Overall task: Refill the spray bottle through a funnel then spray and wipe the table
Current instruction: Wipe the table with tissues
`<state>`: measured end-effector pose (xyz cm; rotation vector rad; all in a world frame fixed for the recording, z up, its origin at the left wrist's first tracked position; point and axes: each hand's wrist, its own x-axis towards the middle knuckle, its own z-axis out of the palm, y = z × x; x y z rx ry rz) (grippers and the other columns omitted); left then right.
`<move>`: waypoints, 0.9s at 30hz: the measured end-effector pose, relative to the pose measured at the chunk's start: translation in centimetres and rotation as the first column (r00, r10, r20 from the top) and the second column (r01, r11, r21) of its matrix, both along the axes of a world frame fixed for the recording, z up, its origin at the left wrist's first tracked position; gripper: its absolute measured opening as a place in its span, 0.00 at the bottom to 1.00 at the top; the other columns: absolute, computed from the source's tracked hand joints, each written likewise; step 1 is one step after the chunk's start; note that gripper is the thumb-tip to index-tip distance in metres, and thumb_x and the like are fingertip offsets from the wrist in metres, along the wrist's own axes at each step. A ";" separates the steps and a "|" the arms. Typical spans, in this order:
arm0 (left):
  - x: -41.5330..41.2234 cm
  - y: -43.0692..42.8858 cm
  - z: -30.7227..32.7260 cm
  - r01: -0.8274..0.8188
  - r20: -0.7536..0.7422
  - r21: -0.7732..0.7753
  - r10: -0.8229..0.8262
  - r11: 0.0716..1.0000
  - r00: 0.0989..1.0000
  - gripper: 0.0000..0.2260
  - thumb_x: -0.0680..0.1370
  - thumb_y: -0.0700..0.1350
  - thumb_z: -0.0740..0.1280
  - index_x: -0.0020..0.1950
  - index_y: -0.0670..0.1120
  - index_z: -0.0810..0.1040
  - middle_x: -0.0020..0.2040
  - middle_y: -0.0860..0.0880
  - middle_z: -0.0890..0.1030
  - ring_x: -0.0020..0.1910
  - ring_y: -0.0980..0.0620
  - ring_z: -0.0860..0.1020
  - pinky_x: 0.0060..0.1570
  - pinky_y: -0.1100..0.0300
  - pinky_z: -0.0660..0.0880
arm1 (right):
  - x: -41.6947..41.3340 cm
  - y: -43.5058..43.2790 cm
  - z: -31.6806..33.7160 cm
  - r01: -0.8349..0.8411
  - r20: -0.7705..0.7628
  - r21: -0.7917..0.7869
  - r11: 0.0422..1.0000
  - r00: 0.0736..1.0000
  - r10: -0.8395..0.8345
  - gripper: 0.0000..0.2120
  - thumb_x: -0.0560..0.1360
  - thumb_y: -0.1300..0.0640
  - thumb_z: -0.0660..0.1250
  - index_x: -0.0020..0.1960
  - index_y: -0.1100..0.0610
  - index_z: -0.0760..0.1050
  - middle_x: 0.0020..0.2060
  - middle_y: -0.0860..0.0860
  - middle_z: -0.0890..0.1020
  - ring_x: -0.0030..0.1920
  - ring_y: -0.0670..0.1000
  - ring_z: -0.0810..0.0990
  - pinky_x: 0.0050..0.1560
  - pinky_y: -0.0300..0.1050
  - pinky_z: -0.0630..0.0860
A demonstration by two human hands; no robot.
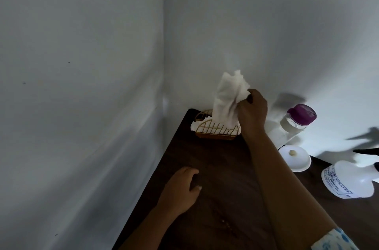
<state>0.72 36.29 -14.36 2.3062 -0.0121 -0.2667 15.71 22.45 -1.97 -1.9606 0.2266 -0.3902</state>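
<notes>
My right hand [252, 110] grips a white tissue [228, 98] that rises out of a gold wire napkin holder [215, 129] at the far corner of the dark wooden table [215, 198]. On the tabletop near its left edge rests my left hand [181, 188], palm down, fingers loosely curled, holding nothing. A white spray bottle [348, 180] with printed lettering stands at the right edge of the view; its black sprayer head is partly cut off. A white funnel [295, 157] sits upside down beside it.
A clear jug with a purple lid [297, 119] stands against the back wall on the right. White walls meet in a corner behind the table. The table's left edge runs diagonally, with a drop beyond it.
</notes>
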 end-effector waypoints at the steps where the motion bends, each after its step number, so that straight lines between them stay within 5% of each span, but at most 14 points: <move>1: 0.1 0.0 0.5 -0.036 -0.006 -0.066 0.036 0.997 0.999 0.20 0.77 0.50 0.64 0.68 0.52 0.66 0.67 0.53 0.69 0.66 0.57 0.68 0.64 0.63 0.66 | -0.6 0.0 0.2 0.003 -0.005 0.056 0.998 1.000 -0.003 0.13 0.68 0.70 0.56 0.35 0.52 0.69 0.29 0.46 0.71 0.30 0.45 0.67 0.33 0.41 0.63; 5: 0.6 -0.6 4.1 -0.210 0.036 -0.404 0.245 0.890 0.969 0.14 0.76 0.52 0.62 0.62 0.52 0.72 0.58 0.56 0.77 0.56 0.61 0.75 0.50 0.74 0.70 | -4.0 0.2 0.2 -0.029 0.003 0.069 0.997 1.000 0.029 0.12 0.70 0.70 0.57 0.38 0.54 0.72 0.30 0.47 0.75 0.31 0.45 0.70 0.32 0.38 0.66; 10: 0.3 -2.1 9.5 -0.229 0.001 -0.746 0.344 0.625 0.939 0.18 0.70 0.61 0.61 0.55 0.54 0.75 0.51 0.54 0.80 0.50 0.58 0.79 0.48 0.62 0.77 | -9.1 0.0 -0.9 -0.094 -0.041 0.032 0.995 0.995 0.096 0.12 0.72 0.67 0.63 0.45 0.51 0.74 0.36 0.47 0.80 0.36 0.46 0.77 0.36 0.36 0.71; 17: -2.8 -4.1 11.2 -0.277 0.023 -0.625 0.372 0.730 0.928 0.09 0.72 0.44 0.71 0.46 0.56 0.74 0.46 0.54 0.81 0.46 0.56 0.80 0.42 0.63 0.77 | -16.0 -1.7 -1.6 -0.172 -0.090 0.083 0.982 0.980 0.180 0.06 0.76 0.61 0.64 0.46 0.51 0.76 0.42 0.46 0.81 0.42 0.43 0.79 0.40 0.34 0.73; 27: -9.6 -8.4 14.3 -0.289 -0.003 -0.598 0.359 0.747 0.933 0.13 0.72 0.41 0.70 0.51 0.53 0.70 0.48 0.54 0.78 0.47 0.57 0.79 0.40 0.65 0.77 | -23.9 -7.5 2.2 -0.299 -0.155 0.274 0.914 0.924 0.349 0.05 0.71 0.59 0.70 0.44 0.50 0.80 0.41 0.46 0.83 0.43 0.45 0.81 0.43 0.43 0.78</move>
